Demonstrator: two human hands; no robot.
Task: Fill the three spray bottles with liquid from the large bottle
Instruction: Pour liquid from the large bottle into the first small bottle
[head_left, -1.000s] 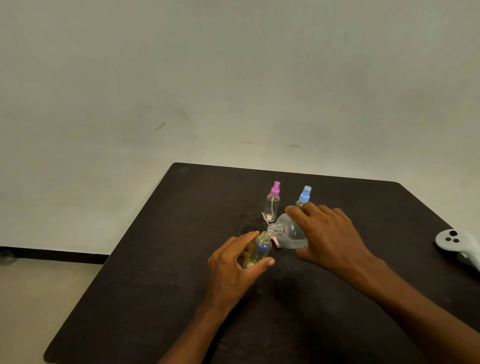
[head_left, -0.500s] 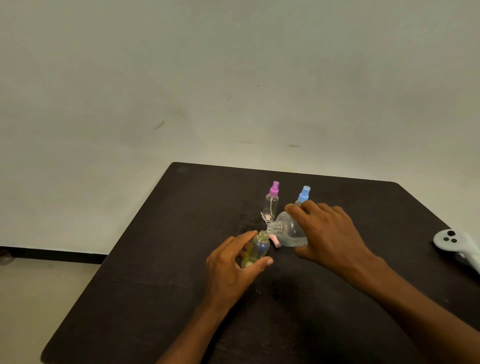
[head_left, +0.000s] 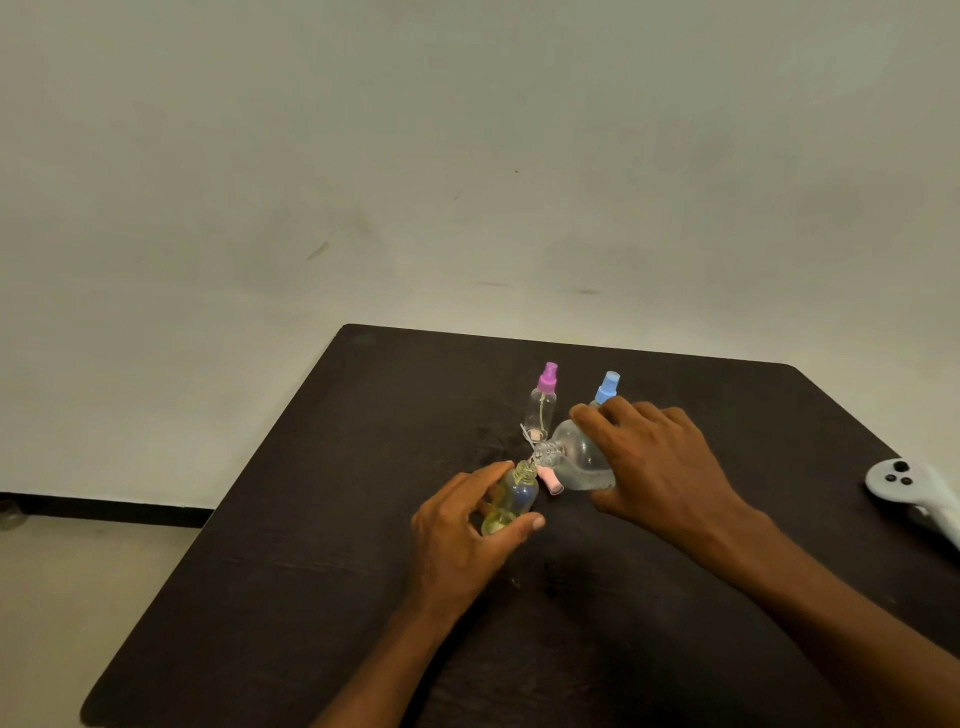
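My left hand (head_left: 462, 535) grips a small open spray bottle (head_left: 511, 499) with yellowish liquid inside, held on the dark table (head_left: 311, 571). My right hand (head_left: 654, 467) holds the large clear bottle (head_left: 576, 460) tipped on its side, its open threaded neck right above the small bottle's mouth. A pink spray head (head_left: 549, 479) with its tube lies on the table between the two. Behind them stand a clear spray bottle with a magenta head (head_left: 543, 402) and one with a blue head (head_left: 607, 387), the latter's body mostly hidden by my right hand.
A white hand-held controller (head_left: 906, 486) lies at the table's right edge. The table's far edge runs close behind the bottles, with a pale wall beyond. The floor shows past the left edge.
Both hands and the two held bottles have stayed almost in place. The small bottle leans a little further over toward the right in my left hand.
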